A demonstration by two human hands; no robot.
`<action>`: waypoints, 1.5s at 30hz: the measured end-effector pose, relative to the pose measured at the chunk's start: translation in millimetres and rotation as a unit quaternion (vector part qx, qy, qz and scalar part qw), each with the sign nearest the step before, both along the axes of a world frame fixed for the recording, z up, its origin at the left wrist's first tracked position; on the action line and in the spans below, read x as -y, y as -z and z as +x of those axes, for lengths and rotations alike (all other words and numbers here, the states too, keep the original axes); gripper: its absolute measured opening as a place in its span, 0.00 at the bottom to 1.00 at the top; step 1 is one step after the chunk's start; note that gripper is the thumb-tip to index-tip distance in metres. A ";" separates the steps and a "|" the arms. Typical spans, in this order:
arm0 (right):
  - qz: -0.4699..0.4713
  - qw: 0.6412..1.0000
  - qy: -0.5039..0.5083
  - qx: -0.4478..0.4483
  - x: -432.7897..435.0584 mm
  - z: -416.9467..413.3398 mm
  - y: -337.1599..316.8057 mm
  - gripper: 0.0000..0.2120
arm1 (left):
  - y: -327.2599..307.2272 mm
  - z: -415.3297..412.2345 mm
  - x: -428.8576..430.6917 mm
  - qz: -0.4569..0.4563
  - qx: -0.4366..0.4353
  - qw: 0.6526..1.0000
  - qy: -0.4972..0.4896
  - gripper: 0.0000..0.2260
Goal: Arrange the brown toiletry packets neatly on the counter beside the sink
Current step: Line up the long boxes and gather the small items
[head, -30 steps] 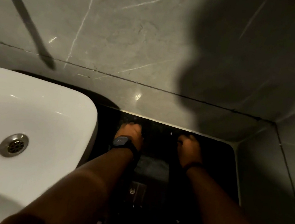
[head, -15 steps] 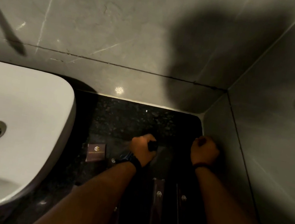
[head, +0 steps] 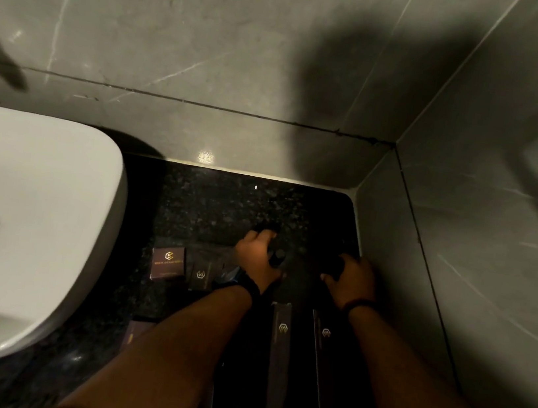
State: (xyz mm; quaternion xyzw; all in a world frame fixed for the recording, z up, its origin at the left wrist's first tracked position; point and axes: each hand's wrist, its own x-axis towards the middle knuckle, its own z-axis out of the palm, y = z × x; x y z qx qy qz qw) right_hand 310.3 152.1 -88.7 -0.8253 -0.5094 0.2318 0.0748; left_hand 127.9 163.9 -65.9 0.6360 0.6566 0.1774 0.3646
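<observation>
**A:** Which step is running?

**B:** Both hands are working mid-arranging. The left hand (head: 258,257) is closing its grip on a small dark item; the right hand (head: 352,279) likewise. Brown packets (head: 168,264) are lying on the tabletop (head: 212,202) beside the sink (head: 52,208).

**A:** Next?

**B:** Probably setting them down squarely; free room is lying behind, the wall (head: 425,260) crowding the right.

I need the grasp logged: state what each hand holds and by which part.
Left hand is curled around a small dark object, right hand around another. Both are too dark to identify, so the held part cannot be told.
</observation>
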 end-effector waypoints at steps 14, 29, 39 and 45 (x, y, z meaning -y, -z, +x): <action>-0.003 0.992 -0.107 0.061 -42.6 13.2 -4.8 0.25 | -0.9 -4.9 -10.2 0.001 -0.075 0.994 0.076 0.23; 0.125 0.988 0.032 -0.089 4.1 -3.6 -7.9 0.16 | 0.5 20.4 -3.5 0.033 -0.096 0.989 0.108 0.09; 0.149 0.982 0.043 -0.107 27.6 -2.3 2.7 0.23 | 2.0 19.6 11.3 0.048 -0.085 0.991 0.094 0.26; 0.152 0.980 0.099 -0.087 87.7 -16.9 -13.9 0.23 | -17.2 7.4 89.4 0.035 -0.088 0.994 0.046 0.32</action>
